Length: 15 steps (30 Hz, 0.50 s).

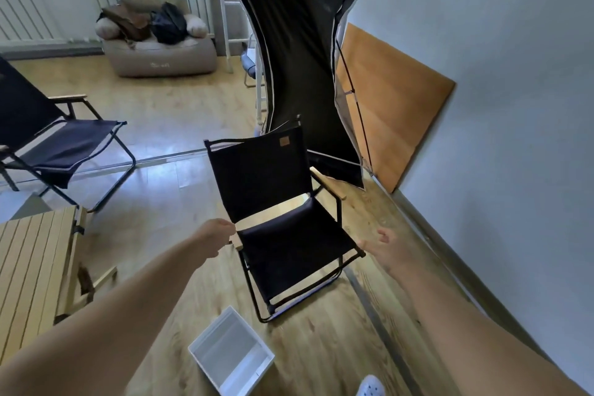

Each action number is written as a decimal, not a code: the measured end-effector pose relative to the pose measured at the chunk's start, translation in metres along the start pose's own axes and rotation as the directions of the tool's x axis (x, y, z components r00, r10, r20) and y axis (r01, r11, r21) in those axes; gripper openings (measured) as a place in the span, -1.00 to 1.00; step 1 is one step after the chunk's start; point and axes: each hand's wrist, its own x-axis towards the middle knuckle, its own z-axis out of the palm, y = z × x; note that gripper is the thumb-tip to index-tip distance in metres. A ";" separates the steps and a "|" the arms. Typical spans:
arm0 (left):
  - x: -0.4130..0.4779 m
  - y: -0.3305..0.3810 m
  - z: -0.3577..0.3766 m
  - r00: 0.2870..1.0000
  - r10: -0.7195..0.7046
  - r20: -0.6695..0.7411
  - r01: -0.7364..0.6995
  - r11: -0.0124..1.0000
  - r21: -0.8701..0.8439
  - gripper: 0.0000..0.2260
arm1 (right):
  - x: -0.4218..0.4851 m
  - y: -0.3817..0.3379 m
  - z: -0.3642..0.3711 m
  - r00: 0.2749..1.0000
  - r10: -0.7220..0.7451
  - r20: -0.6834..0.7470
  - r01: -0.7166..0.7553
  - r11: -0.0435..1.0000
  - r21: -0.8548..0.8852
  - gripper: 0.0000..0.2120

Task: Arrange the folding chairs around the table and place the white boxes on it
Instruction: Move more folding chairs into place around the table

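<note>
Left grip (218,236): fingers curled round the front end of the wooden armrest (238,244) on the near-left side of a black folding chair (266,180). Holding it.

Right grip (387,247): fingers spread and loose, holding nothing. It sits just beside the right front corner of the chair's seat; contact with the frame cannot be told.

The chair stands unfolded on the wood floor (167,112) in the middle of the scene, its seat toward the person and its back toward the far side. Its right armrest is close to the black tent (299,42) hanging behind it.

Second folding chair (64,145): unfolded, far left, well apart from the first, seat facing right.

Table (32,267): pale wooden slats, near left, only a corner in view. It lies between the second chair and the person.

White box (231,354): on the floor, near, open top up, just in front of the held chair's legs. Not on the table.

A wooden board (392,100) leans on the right wall. A beige armchair (160,55) at the far wall carries bags. A white shoe (371,387) shows at the bottom edge.
</note>
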 end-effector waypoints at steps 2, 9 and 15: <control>0.013 0.013 0.014 1.000 -0.006 -0.001 0.006 1.000 -0.006 -0.87 | 0.027 -0.002 -0.010 1.000 -0.011 0.030 0.011 1.000 -0.006 -0.27; 0.064 0.073 0.078 0.995 -0.044 -0.084 0.040 0.998 -0.055 -0.88 | 0.140 -0.023 -0.056 0.985 -0.082 0.149 0.096 0.991 -0.089 -0.29; 0.092 0.112 0.127 0.975 -0.154 -0.159 0.138 0.985 -0.105 -0.77 | 0.227 -0.049 -0.088 0.957 -0.123 0.261 0.159 0.980 -0.123 -0.30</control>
